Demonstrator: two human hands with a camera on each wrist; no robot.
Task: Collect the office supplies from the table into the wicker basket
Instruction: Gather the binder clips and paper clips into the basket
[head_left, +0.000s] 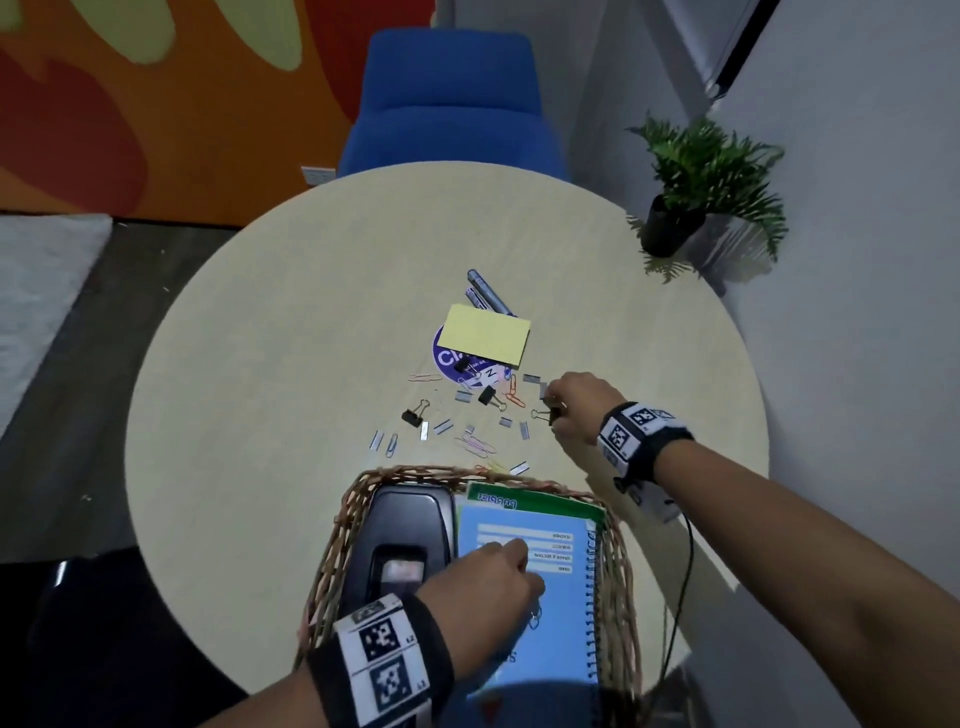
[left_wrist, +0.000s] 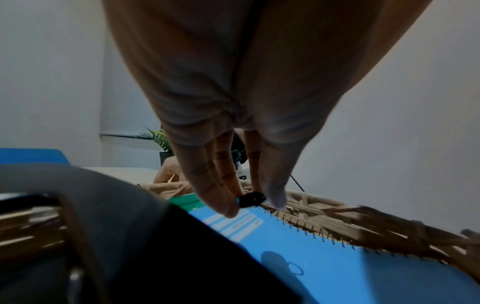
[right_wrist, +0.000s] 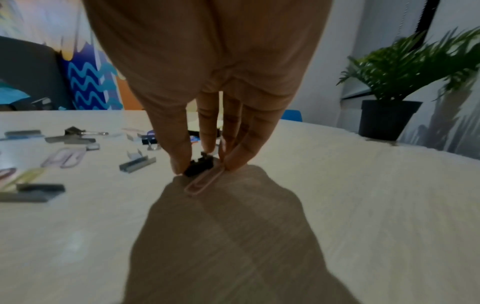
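The wicker basket (head_left: 332, 545) stands at the table's near edge and holds a black stapler-like device (head_left: 405, 530), a green notebook (head_left: 545, 506) and a blue spiral notebook (head_left: 561, 623). Over the blue notebook (left_wrist: 324, 267) my left hand (left_wrist: 250, 202) pinches a small black binder clip (left_wrist: 251, 199) between thumb and fingertips. Further out on the table, my right hand (head_left: 556, 410) pinches another black binder clip (right_wrist: 198, 164) against the tabletop. A pink paper clip (right_wrist: 205, 182) lies under its fingers. Loose binder clips (head_left: 415, 415), staple strips (head_left: 442, 426) and coloured paper clips (head_left: 475, 446) lie scattered beyond the basket.
A yellow note pad (head_left: 485, 338) lies on a purple round sticker (head_left: 445, 358), with grey markers (head_left: 488, 293) behind it. A potted plant (head_left: 696, 197) stands at the table's far right edge by the wall. A blue chair (head_left: 452, 104) is behind the table.
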